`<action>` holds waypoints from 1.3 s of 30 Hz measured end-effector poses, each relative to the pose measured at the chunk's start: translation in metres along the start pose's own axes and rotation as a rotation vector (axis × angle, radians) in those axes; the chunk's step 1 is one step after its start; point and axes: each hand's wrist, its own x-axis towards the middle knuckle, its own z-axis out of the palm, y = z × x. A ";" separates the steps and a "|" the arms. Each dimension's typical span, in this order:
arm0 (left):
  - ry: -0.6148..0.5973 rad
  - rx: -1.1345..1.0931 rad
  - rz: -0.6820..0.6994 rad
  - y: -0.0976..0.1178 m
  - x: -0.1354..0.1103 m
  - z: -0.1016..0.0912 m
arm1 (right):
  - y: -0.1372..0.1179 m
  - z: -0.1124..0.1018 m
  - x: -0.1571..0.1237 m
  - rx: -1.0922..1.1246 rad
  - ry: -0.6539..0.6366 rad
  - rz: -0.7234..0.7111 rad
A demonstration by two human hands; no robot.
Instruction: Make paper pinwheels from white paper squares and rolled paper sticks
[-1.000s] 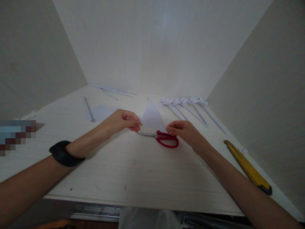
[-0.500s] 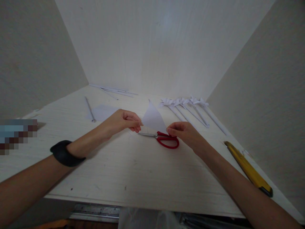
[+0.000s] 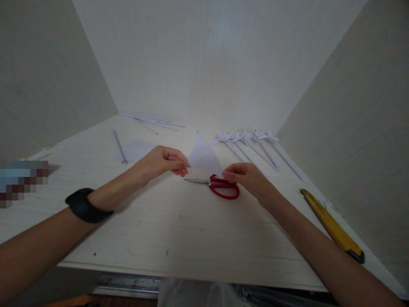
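Note:
A white sheet of paper (image 3: 204, 155) with a pointed top is held up between both hands over the table. My left hand (image 3: 171, 161) pinches its left corner between thumb and fingertips, and a black band circles that wrist. At the opposite corner, my right hand (image 3: 241, 172) grips the paper with its thumb and fingers pressed together. Red-handled scissors (image 3: 225, 196) lie just below the paper, blades to the left and partly covered by the right fingertips.
White paper pinwheels (image 3: 249, 143) lie at the back right. Thin paper sticks (image 3: 153, 122) are at the back left. A rolled paper stick (image 3: 119, 147) lies by a flat paper sheet (image 3: 137, 150). A yellow utility knife (image 3: 332, 226) rests at the right edge. Walls enclose three sides.
The paper's top point has tipped slightly back and to the left. Both hands keep their hold on its corners, nearly still. The scissors stay in place.

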 end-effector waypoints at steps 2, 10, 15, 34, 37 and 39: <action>-0.004 -0.001 -0.001 0.000 0.000 0.000 | -0.001 0.000 0.000 0.015 0.007 0.000; 0.013 0.017 -0.004 0.002 -0.001 0.000 | 0.000 0.000 0.001 0.018 0.006 0.007; 0.018 0.007 0.000 0.001 0.000 -0.001 | 0.000 -0.001 0.001 0.029 0.005 0.001; -0.101 -0.032 -0.050 -0.001 -0.003 0.007 | -0.011 -0.003 -0.003 0.124 0.015 -0.018; -0.151 -0.046 -0.087 -0.002 -0.004 0.013 | -0.012 -0.001 -0.004 0.171 0.019 0.001; -0.183 -0.061 -0.099 -0.004 -0.004 0.016 | -0.014 0.000 -0.004 0.210 0.011 0.025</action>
